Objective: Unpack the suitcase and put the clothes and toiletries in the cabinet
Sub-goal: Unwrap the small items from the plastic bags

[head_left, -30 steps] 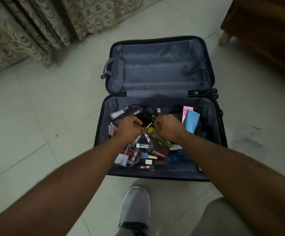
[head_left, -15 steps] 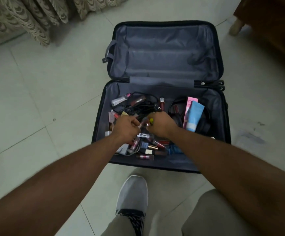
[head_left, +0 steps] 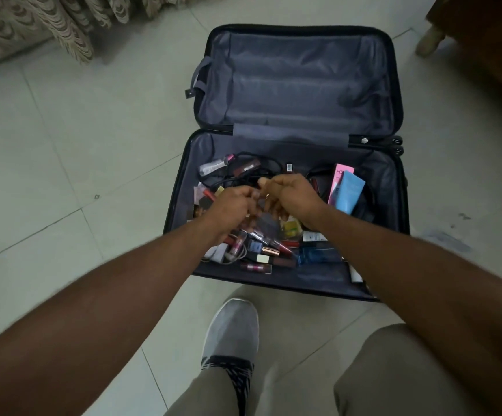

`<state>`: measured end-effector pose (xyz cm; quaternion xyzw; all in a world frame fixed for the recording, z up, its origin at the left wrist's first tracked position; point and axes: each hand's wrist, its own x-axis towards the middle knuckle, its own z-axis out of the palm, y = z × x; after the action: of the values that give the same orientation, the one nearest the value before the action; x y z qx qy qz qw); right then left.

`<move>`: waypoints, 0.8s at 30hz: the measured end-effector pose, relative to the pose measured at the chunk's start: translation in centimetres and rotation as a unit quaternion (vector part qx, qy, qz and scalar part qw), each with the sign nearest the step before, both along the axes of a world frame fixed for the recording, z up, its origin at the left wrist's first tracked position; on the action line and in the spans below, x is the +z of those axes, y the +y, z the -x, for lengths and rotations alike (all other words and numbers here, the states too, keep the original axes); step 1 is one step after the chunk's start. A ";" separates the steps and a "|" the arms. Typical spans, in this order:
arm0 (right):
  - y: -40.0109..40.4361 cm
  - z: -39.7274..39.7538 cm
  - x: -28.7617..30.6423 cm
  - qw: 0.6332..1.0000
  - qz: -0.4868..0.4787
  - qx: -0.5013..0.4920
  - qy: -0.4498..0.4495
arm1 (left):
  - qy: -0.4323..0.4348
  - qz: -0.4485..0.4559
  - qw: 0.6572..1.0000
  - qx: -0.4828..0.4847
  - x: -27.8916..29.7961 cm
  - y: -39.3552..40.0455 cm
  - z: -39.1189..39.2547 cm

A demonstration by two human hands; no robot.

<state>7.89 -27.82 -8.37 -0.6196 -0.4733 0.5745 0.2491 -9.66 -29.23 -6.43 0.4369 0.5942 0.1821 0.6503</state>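
Note:
A dark suitcase (head_left: 180,187) lies open on the tiled floor, its lid half (head_left: 297,85) empty. The near half holds a loose pile of toiletries (head_left: 261,250): lipstick tubes, a blue perfume bottle (head_left: 315,255), a blue tube (head_left: 350,192), a pink box (head_left: 341,175) and black cables (head_left: 261,169). Both hands hover close together over the pile, blurred by motion. My left hand (head_left: 231,208) has its fingers curled round small cosmetic tubes. My right hand (head_left: 291,196) pinches a small gold-tipped cosmetic between curled fingers. A clear bottle with yellow contents (head_left: 290,228) lies under it.
A patterned curtain (head_left: 48,22) hangs at the far left. Dark wooden furniture (head_left: 483,31) with a pale leg (head_left: 428,40) stands at the far right. My grey shoe (head_left: 231,331) and trouser legs are just in front of the suitcase.
The hands have drawn together and shifted slightly towards the suitcase's hinge. The camera has tilted down, so more floor and my leg show.

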 end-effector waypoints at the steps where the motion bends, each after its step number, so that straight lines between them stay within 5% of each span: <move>1: -0.1 0.0 -0.8 0.999 -0.007 -0.004 -0.033 | 0.021 0.005 1.000 0.019 -0.2 -0.1 0.0; 3: -0.5 -0.2 -2.1 0.980 -0.057 0.065 -0.177 | 0.068 0.013 0.996 0.059 -0.5 -0.3 0.4; 5: -1.2 0.1 -2.6 0.923 -0.082 0.198 -0.319 | 0.087 0.023 0.992 0.093 -0.6 -0.4 1.2; 10: -2.6 2.2 -2.3 0.849 -0.064 0.330 -0.407 | 0.099 0.007 0.990 0.097 -1.2 -0.8 2.5; 14: -1.7 2.2 -2.1 0.889 -0.029 0.326 -0.321 | 0.133 -0.086 0.987 0.013 -2.3 -1.6 3.0; 19: -1.4 1.1 -0.4 0.967 0.029 0.218 -0.129 | 0.174 -0.164 0.950 -0.202 -2.2 -1.4 2.5; 24: -2.0 -0.5 -0.9 0.955 0.032 0.271 -0.120 | 0.216 -0.141 0.948 -0.187 -2.5 -1.5 1.6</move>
<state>8.41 -29.85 -9.26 -0.5400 -0.6312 0.5567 0.0060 -11.29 -30.72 -8.97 0.6560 0.5964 0.0406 0.4608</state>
